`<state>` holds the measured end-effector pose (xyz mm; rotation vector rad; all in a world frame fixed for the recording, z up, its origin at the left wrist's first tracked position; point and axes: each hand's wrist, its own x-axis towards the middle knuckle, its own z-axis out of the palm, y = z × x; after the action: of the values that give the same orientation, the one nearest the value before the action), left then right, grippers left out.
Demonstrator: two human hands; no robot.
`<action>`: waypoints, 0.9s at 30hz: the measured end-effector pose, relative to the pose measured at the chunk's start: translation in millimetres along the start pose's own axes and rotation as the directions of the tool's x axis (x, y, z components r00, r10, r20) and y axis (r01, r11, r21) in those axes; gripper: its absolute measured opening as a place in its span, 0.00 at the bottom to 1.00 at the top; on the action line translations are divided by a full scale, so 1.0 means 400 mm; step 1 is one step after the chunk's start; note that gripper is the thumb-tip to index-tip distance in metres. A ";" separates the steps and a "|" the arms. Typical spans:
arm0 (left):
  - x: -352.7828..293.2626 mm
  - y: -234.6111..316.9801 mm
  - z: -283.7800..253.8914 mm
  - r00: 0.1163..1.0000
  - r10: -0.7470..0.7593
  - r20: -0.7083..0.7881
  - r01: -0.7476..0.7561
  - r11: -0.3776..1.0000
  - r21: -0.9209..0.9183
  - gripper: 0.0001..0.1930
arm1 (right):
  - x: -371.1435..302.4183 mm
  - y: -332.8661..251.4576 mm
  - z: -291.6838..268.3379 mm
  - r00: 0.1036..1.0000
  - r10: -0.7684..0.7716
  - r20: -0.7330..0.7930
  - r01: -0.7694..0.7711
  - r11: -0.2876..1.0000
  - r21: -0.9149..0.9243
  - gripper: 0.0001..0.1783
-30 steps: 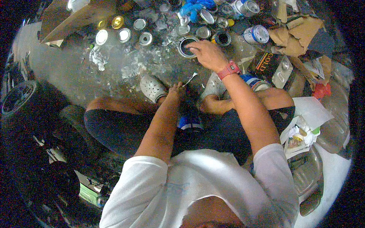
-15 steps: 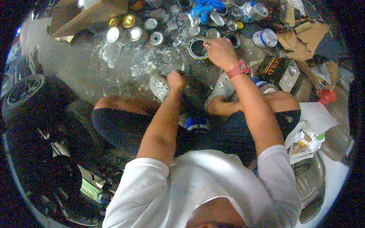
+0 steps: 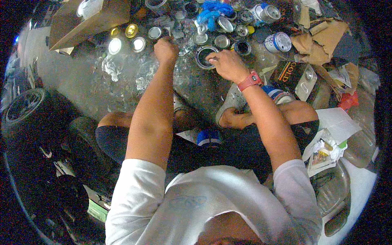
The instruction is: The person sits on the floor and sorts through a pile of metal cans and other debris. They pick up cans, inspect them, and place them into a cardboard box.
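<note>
My left hand (image 3: 166, 50) is closed at the end of the outstretched left arm, beside several round metal lids. A dark shape shows by its fingertips, but I cannot make out what it is. Close by lies a grey lid (image 3: 154, 33). My right hand (image 3: 232, 66), with a red watch on the wrist, has its fingers curled over the near right rim of an open metal can (image 3: 198, 58). Dark contents show in that can. Whatever those fingers pinch is hidden. To the right of the can stands a smaller open tin (image 3: 242, 47) with dark contents.
A cardboard box (image 3: 87, 20) stands far left, near gold lids (image 3: 131, 30). Blue gloves or cloth (image 3: 214, 14) lie among the cans at the back. A white-and-blue can (image 3: 277, 42), a black box (image 3: 289, 75) and torn cardboard (image 3: 322, 45) are at right. A blue-banded can (image 3: 209, 138) sits between my legs.
My left hand has moved from beside my shoe forward and left to the lids, covering one of them. The right hand's fingers have shifted slightly further over the open can. The view has shifted a little.
</note>
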<state>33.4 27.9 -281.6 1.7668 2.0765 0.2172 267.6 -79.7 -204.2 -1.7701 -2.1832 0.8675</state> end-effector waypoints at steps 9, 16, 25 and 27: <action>-0.115 -0.099 0.163 0.953 -0.168 0.251 0.255 0.894 -0.369 0.26 | -0.004 0.038 0.023 1.000 -0.015 -0.022 0.016 0.999 0.042 0.12; -0.313 -0.045 0.259 0.802 -0.043 0.596 0.584 0.265 -0.767 0.24 | 0.002 0.032 0.032 0.989 -0.096 -0.114 0.099 0.995 0.026 0.13; -0.313 -0.009 0.239 0.955 0.069 0.287 0.108 0.825 -0.555 0.25 | -0.027 0.039 -0.026 0.994 0.033 -0.101 -0.042 0.995 -0.086 0.12; -0.323 0.052 0.199 0.949 0.108 0.295 0.050 0.875 -0.481 0.26 | -0.051 0.055 -0.014 0.981 0.163 -0.102 -0.165 0.986 -0.013 0.12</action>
<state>99.1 -105.0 -319.9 1.4171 1.5934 0.3989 293.8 -94.6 -207.7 -1.9811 -2.0142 0.7727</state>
